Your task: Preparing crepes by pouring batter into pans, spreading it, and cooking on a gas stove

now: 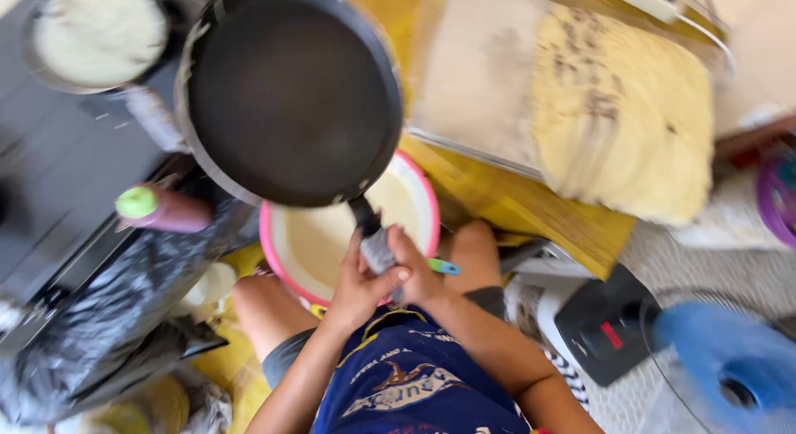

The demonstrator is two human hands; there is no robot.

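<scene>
Now, hands: both are together on the pan handle — left hand (358,286) and right hand (414,268) wrapped round it, clamped tight, close in front of the person's chest
Pan: a dark frying pan (290,90), held up in the air, its black face turned toward the camera and looking bare
Below it: a pink-rimmed bowl (427,203) of pale batter sits between the person's knees, partly hidden by the pan
Around: a second pan (95,32) with pale batter on the dark stove at upper left; a stack of thin yellow crepes (622,111) on a board at right; a blue fan (730,368) low right
Step in hand: by my reckoning, the pan is poised over the batter bowl — a coating or draining stage
Next move calls for: a steady two-handed grip and a level wrist, I'd judge, so nothing drips past the bowl's rim
</scene>
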